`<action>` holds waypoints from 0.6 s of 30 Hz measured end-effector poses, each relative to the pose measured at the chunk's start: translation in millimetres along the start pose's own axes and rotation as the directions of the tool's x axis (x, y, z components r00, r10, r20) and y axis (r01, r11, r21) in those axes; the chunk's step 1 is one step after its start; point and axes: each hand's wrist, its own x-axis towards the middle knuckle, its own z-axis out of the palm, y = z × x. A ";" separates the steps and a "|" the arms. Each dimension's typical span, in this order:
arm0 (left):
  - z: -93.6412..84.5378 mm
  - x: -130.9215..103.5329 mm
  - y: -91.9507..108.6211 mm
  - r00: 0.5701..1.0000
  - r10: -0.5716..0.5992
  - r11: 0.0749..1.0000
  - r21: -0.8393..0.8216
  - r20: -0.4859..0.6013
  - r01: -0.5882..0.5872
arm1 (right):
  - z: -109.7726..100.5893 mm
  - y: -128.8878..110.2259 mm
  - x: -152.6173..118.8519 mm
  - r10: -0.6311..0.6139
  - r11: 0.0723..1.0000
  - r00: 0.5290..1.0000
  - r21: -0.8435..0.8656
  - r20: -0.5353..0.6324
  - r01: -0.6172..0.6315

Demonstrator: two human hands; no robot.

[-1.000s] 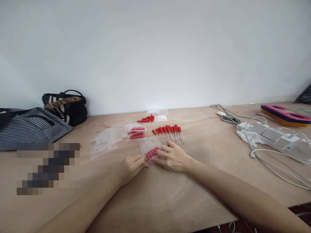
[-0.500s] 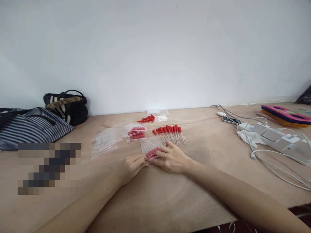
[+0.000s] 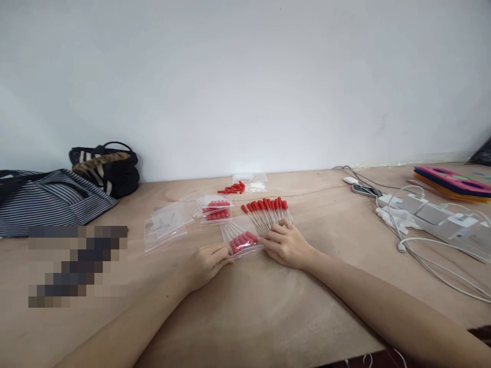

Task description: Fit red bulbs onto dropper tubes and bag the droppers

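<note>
A clear zip bag (image 3: 241, 240) holding several red-tipped sticks lies on the table between my hands. My left hand (image 3: 209, 263) pinches its lower left corner. My right hand (image 3: 286, 244) is at the bag's right edge, with its fingers bent and its fingertips partly hidden. Just beyond that hand, loose red-tipped white sticks (image 3: 270, 210) lie in a fanned row. Behind the bag, to the left, are filled bags with red tips (image 3: 217, 209). Flat clear bags (image 3: 169, 223) are piled farther left.
Small red pieces (image 3: 233, 188) lie near the wall beside clear packets (image 3: 255, 182). Striped (image 3: 57, 202) and black bags (image 3: 123, 174) stand at the left. White chargers and cables (image 3: 433, 213) spread over the right side, below stacked coloured sheets (image 3: 452, 181).
My right hand has moved right, from over the bag's mouth to its right edge, uncovering more red tips. My left hand stays at the corner.
</note>
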 end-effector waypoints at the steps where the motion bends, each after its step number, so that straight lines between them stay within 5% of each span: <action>1: -0.2 -0.3 -0.5 1.000 0.015 1.000 0.011 0.004 -0.015 | 2.5 0.4 -0.4 -0.026 1.000 0.999 -0.013 -0.027 0.026; 11: -0.9 1.9 -2.1 0.941 0.307 0.914 0.319 -0.144 -0.249 | 7.7 0.9 1.1 -0.261 0.963 0.959 -0.095 -0.107 0.252; 18: -3.9 5.2 2.0 0.911 0.374 0.892 0.336 -0.171 -0.303 | 8.7 -0.5 2.1 -0.215 0.973 0.968 -0.120 -0.133 0.199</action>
